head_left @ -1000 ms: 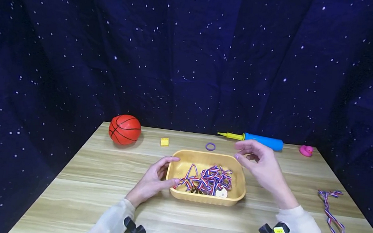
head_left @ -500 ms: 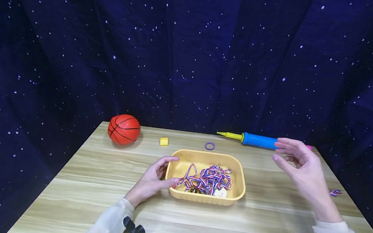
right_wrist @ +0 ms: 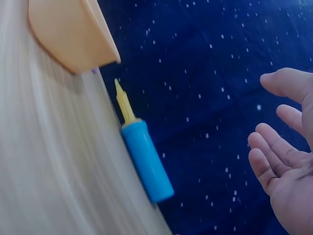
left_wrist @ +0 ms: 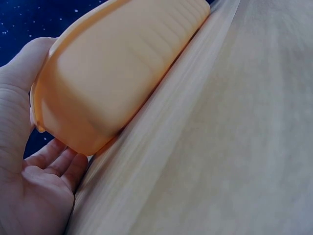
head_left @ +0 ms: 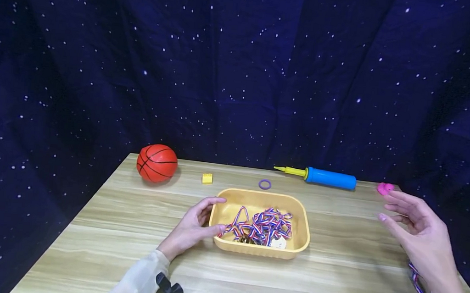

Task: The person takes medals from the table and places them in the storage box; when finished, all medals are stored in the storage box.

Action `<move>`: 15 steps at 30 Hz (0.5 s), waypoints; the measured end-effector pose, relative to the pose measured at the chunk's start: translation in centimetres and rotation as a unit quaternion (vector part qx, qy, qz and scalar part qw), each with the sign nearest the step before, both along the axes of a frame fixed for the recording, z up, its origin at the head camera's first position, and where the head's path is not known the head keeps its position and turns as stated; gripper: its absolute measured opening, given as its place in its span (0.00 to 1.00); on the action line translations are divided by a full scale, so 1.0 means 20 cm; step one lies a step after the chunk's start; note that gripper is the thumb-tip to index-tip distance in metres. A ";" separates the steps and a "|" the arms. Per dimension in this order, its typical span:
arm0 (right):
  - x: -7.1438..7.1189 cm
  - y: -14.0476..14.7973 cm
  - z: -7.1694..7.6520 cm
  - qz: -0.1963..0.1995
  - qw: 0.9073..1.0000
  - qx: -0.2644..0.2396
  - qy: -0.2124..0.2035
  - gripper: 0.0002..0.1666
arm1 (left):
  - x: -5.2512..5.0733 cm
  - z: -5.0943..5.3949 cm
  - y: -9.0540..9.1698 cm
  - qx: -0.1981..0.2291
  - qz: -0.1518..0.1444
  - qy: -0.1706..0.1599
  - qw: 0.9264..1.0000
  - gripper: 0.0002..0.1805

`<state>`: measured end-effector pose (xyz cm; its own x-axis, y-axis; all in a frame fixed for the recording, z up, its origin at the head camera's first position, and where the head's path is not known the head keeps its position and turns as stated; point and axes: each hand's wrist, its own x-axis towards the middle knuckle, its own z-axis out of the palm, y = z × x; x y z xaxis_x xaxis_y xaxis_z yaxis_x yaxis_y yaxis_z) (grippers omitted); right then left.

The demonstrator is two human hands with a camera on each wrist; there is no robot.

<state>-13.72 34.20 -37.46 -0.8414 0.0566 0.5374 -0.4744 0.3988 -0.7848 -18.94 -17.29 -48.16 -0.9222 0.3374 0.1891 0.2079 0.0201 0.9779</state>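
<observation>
My left hand (head_left: 191, 228) grips the left end of a yellow plastic basin (head_left: 257, 249), its thumb over the rim. In the left wrist view the fingers lie around the basin's outer wall. Inside the basin, several tangled red, white and blue ribbons (head_left: 270, 220) lie with a round pale medal (head_left: 279, 243) and a darker gold one. At the table's right side, my right hand (head_left: 426, 239) hovers with fingers loosely bent, holding nothing. Partly hidden under its wrist is another medal's striped ribbon (head_left: 416, 279).
Along the back edge stand a red basketball (head_left: 156, 163), a yellow toy block (head_left: 207, 179), a purple ring (head_left: 264, 184), a blue hand pump (head_left: 331, 178) with a yellow nozzle, and a pink rubber duck (head_left: 384, 188). A dark starry curtain (head_left: 240, 73) hangs behind the table.
My right hand has moved from beside the basin's right rim out to the right, over the lone medal. The left hand and basin have stayed in place.
</observation>
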 end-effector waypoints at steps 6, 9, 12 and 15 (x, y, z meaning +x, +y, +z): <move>0.08 0.11 -0.08 -0.069 0.997 0.026 -0.019 0.39 | 0.00 0.00 0.00 -0.004 0.005 0.003 1.000 0.41; 0.13 0.16 -0.13 -0.072 0.997 0.006 -0.021 0.40 | 0.00 -0.01 0.01 -0.003 0.002 0.003 1.000 0.41; 0.17 0.20 -0.18 -0.060 0.998 -0.033 -0.013 0.41 | 0.00 -0.01 0.00 -0.001 -0.003 0.001 1.000 0.42; 0.20 0.23 -0.22 -0.031 0.996 -0.085 0.006 0.40 | 0.00 -0.01 0.00 -0.002 -0.001 0.001 1.000 0.41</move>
<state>-9.82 38.81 -41.87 -0.8275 0.1989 0.5251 -0.4620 0.2904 -0.8380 -18.96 -17.32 -48.37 -0.9209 0.3402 0.1901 0.2106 0.0238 0.9773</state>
